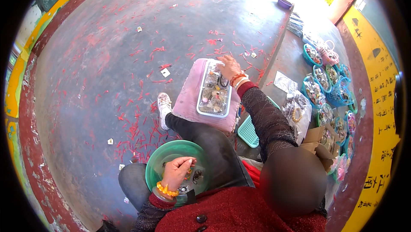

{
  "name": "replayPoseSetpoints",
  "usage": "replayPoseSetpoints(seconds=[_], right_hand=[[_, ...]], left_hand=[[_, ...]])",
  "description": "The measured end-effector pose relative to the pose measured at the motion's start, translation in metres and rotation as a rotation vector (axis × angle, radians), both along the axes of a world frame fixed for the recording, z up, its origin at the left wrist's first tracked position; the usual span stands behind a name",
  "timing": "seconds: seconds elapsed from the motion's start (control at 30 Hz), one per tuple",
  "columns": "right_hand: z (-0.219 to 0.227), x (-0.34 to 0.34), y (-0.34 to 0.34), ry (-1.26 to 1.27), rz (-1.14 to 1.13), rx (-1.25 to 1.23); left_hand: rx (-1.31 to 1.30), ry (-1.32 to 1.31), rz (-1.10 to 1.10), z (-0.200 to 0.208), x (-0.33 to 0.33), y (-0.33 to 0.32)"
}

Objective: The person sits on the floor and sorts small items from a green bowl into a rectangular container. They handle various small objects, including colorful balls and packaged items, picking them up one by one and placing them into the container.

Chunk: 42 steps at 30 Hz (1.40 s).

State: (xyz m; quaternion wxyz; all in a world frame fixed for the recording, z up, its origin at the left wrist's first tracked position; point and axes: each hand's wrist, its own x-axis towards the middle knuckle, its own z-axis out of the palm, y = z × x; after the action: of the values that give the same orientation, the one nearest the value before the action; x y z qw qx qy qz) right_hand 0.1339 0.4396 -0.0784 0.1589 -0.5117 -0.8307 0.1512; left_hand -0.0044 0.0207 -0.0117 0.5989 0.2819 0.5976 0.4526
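Observation:
My left hand is closed in a pinch over a green plastic bowl resting on my lap. Small coloured beads show just below its fingers; whether they are held or lie in the bowl is unclear. A dark cord loop lies inside the bowl. My right hand reaches over the far end of a white tray, its fingers apart and pointing left. Small bagged trinkets and a dark ring-shaped band fill the tray. Beneath the tray is a pink padded stool.
A teal plastic basket sits right of the stool, beside clear bags. Several baskets of packaged goods line the right wall, with an open cardboard box nearer. Red scraps litter the floor. A purple basin stands far off.

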Motion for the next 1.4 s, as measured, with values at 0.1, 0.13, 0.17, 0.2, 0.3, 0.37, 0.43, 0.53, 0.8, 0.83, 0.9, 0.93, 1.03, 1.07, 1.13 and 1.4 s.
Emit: replayPoseSetpoints(seconds=[0.1,0.13,0.17,0.2,0.3,0.37,0.43,0.53,0.8,0.83,0.9,0.93,1.03,1.07,1.13,1.4], right_hand=[[-0.014,-0.019,-0.013,-0.114,0.018,-0.032],[-0.011,-0.023,-0.019,-0.143,0.021,-0.07],[-0.008,-0.027,-0.024,-0.173,0.025,-0.108],[-0.009,-0.028,-0.025,-0.179,0.019,-0.118],[-0.011,-0.027,-0.032,-0.182,0.002,-0.109],[-0.017,-0.027,-0.036,-0.19,0.002,-0.085],[-0.025,-0.025,-0.037,-0.189,0.001,-0.071],[-0.028,-0.026,-0.039,-0.21,0.007,-0.073],[-0.023,-0.027,-0.04,-0.31,0.014,-0.077],[-0.023,-0.027,-0.041,-0.307,0.016,-0.078],[-0.021,-0.027,-0.041,-0.302,0.02,-0.081],[-0.02,-0.027,-0.042,-0.302,0.024,-0.089],[-0.018,-0.026,-0.043,-0.3,0.039,-0.107],[-0.02,-0.026,-0.042,-0.299,0.045,-0.111],[-0.022,-0.025,-0.041,-0.29,0.051,-0.121],[-0.011,-0.029,-0.039,-0.335,0.078,-0.212]], left_hand=[[0.009,0.011,-0.003,-0.003,0.0,0.001],[0.013,0.015,0.001,-0.004,0.0,0.0],[0.014,0.016,0.005,-0.004,0.0,-0.001],[0.016,0.015,0.006,-0.005,0.001,-0.001],[-0.002,0.018,0.008,-0.001,0.001,-0.001],[0.005,0.019,0.01,-0.003,0.001,-0.001],[0.037,0.018,0.008,-0.009,0.001,-0.002],[0.033,0.055,-0.006,-0.005,0.002,-0.001],[0.043,0.045,0.02,-0.006,0.003,0.0],[0.049,0.048,0.025,-0.007,0.003,0.0],[0.037,0.053,0.019,-0.006,0.003,0.0],[0.031,0.055,0.017,-0.006,0.003,0.0],[0.063,0.048,0.017,-0.007,0.003,0.0],[0.05,0.047,0.01,-0.006,0.003,0.0],[0.025,0.047,-0.005,-0.005,0.002,0.001],[0.078,0.05,0.029,-0.007,0.005,0.0]])
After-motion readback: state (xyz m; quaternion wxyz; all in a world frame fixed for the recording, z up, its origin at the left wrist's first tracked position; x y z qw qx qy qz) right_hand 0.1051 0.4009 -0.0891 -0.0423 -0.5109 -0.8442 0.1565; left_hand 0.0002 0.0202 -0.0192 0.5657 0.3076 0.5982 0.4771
